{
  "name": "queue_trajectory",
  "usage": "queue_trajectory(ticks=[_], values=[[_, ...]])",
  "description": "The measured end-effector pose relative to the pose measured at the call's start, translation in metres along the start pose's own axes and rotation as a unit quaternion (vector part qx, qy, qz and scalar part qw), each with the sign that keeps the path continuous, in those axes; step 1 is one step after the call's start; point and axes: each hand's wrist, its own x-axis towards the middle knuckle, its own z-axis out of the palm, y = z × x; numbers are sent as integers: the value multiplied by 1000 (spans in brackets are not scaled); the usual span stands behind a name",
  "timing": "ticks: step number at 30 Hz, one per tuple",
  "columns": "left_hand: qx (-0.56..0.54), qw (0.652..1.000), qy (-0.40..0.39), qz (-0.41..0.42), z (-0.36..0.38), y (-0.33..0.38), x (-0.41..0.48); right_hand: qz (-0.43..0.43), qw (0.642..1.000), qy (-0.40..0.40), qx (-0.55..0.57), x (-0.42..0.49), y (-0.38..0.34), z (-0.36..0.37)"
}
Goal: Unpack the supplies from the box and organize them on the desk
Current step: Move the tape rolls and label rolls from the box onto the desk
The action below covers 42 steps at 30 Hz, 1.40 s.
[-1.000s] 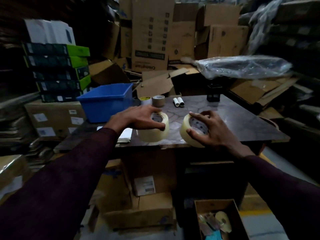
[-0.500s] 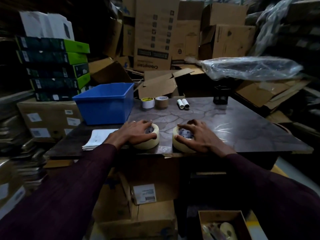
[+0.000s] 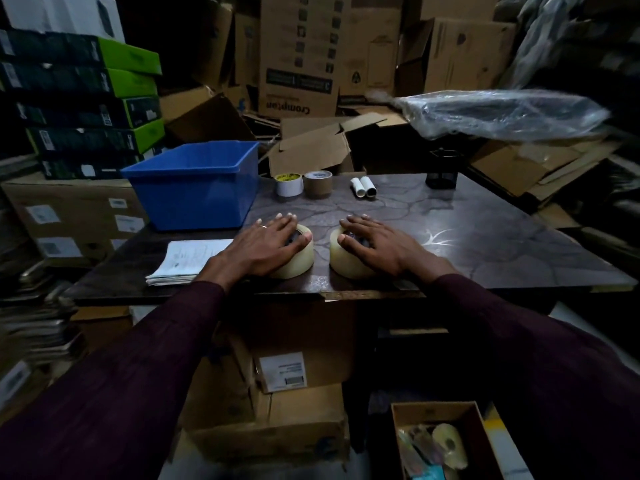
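Note:
Two cream rolls of packing tape lie flat near the front edge of the dark desk (image 3: pixel 491 244). My left hand (image 3: pixel 266 244) lies on top of the left roll (image 3: pixel 302 263), fingers stretched out flat past it. My right hand (image 3: pixel 377 244) rests the same way on the right roll (image 3: pixel 341 259). The rolls sit side by side with a small gap. On the floor at lower right stands the open cardboard box (image 3: pixel 434 410), with another tape roll (image 3: pixel 448 443) and several packets inside.
A blue plastic bin (image 3: pixel 194 192) stands at the desk's left rear. Behind my hands are a white tape roll (image 3: pixel 289 184), a brown one (image 3: pixel 318 183), two white tubes (image 3: pixel 363 187) and a black holder (image 3: pixel 441 171). Papers (image 3: pixel 187 261) lie left. Cartons crowd all around.
Both hands brought the two rolls down from the air onto the desk near its front edge. Their fingers have gone from curled around the rolls to stretched flat on top.

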Motion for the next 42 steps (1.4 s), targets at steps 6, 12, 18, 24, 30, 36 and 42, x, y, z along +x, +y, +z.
queue_trajectory(ticks=[6, 12, 18, 24, 30, 36, 42], values=[[2, 1000, -2, -3, 3, 0, 2, 1, 1000, -4, -2, 4, 0, 0], [-1, 1000, -9, -1, 2, 4, -2, 9, 1000, -6, -9, 1, -2, -2], [-5, 1000, -8, 3, 0, 5, -1, 17, 1000, -9, -20, -2, -5, -4], [20, 1000, -11, 8, 1, 6, -1, 16, 1000, 1, -12, -11, -9, -6], [35, 998, -44, -10, -9, 12, -4, 10, 989, 123, 85, -24, -13, -3], [-100, 973, 201, 50, -15, 63, -33, 0, 962, 260, 87, -68, 22, -9], [-190, 897, 321, 237, 37, 160, -74, 51, 919, 392, 9, -141, 90, 5]])
